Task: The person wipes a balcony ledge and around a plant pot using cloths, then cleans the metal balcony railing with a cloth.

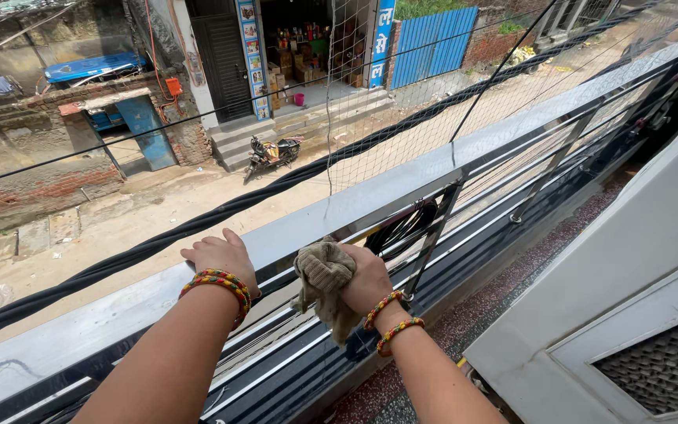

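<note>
My left hand [221, 255] lies flat, palm down, on the flat steel top rail [370, 196] of a balcony railing. My right hand [366, 276] grips a crumpled beige cloth [322, 276] just below that rail, in front of the railing's horizontal bars. Part of the cloth hangs down from my fist. Both wrists wear red, yellow and green braided bands.
The railing runs diagonally from lower left to upper right. A thick black cable bundle [198, 224] runs along its outer side and a mesh net [402, 86] hangs beyond. A white door [629, 298] stands at the right. Far below, a dirt street holds a parked motorcycle [271, 153].
</note>
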